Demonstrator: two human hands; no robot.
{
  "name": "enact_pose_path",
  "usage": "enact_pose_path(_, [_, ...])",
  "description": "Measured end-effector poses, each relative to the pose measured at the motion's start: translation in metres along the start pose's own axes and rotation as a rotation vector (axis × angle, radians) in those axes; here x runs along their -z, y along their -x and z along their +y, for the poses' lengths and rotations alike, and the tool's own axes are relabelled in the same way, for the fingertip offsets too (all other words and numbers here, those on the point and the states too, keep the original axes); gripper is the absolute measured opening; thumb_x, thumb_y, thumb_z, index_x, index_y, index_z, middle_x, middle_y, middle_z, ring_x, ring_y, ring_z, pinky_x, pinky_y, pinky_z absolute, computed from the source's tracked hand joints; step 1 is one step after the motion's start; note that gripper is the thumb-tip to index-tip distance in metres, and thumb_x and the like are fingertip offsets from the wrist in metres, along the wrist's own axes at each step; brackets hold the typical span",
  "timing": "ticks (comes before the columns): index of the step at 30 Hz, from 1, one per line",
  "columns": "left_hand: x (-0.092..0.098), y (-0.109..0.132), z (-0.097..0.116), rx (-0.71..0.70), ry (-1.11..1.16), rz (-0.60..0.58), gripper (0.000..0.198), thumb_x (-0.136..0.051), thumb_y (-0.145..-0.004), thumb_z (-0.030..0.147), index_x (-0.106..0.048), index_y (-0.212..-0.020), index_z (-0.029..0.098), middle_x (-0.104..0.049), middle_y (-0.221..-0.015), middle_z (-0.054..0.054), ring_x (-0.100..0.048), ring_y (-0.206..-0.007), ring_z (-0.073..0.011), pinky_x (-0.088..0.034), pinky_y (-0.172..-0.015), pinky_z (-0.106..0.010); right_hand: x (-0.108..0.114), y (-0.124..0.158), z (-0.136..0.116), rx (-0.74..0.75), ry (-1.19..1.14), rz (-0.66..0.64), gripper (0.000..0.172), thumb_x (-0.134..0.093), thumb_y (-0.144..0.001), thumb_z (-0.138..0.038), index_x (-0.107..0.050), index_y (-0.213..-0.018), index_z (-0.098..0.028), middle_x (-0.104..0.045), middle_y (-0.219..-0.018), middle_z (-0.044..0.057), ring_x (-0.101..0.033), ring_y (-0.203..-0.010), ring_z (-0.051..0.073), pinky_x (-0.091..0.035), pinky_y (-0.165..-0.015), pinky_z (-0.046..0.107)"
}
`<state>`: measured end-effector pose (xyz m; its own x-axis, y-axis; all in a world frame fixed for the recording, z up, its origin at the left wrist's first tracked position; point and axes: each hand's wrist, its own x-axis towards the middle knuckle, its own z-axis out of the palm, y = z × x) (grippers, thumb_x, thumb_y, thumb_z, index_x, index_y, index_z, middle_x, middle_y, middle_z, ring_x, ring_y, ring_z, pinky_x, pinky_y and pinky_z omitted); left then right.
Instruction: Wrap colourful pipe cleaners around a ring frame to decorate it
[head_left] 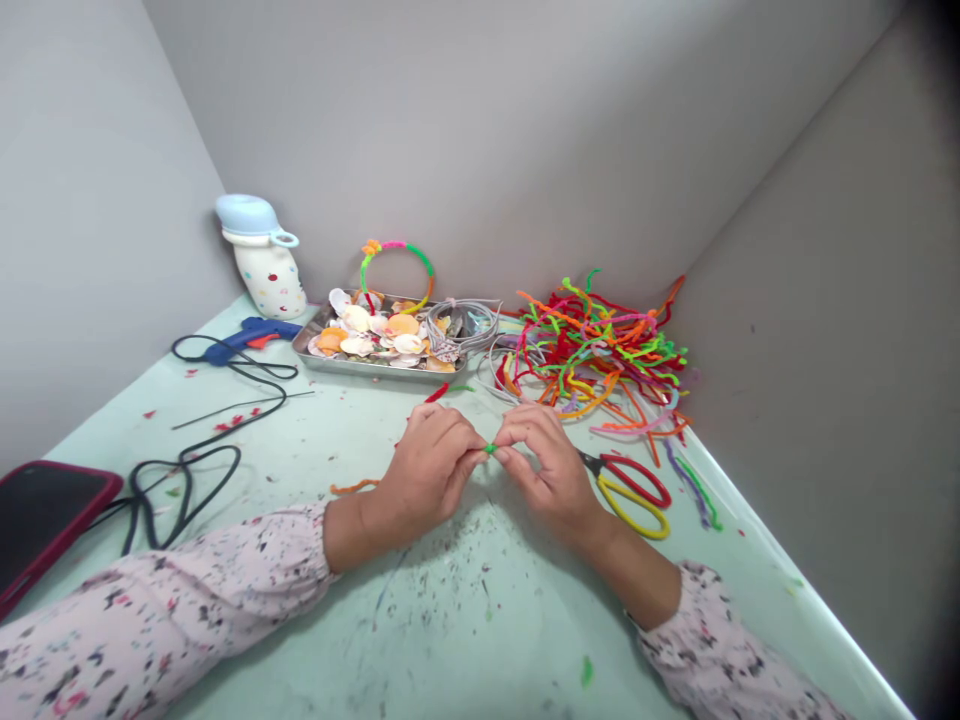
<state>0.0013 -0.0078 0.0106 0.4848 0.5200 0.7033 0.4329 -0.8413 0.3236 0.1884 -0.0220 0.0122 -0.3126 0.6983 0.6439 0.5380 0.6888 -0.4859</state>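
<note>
Over the table (480,640), two hands (431,470) together, pinching one green pipe cleaner (490,449), scissors (637,478) beside

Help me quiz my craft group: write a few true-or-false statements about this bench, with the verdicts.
1. The left hand and the right hand pinch a short green pipe cleaner between them. True.
2. The scissors with red and yellow loop handles lie beside the left hand. False: they lie beside the right hand.
3. The shallow metal tray holds pale and orange scallop shells. True.
4. The blue hot glue gun stands inside the tray. False: it lies on the pale green table, to the left of the tray.
</note>
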Motion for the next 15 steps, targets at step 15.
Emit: enact_pose_path(15, [0.0025, -0.0018, 0.0022, -0.012, 0.014, 0.014, 0.010, -0.046, -0.093, 0.017, -0.054, -0.088, 0.018, -0.060, -0.079, -0.004, -0.052, -0.077, -0.0185, -0.038, -0.078, -0.037, 0.0071, -0.0054, -0.0052, -0.035, -0.016, -0.043, 0.008, -0.052, -0.091, -0.025, -0.058, -0.086, -0.023, -0.061, -0.086, 0.003, -0.055, -0.092, 0.021, -0.040, -0.089, 0.041])
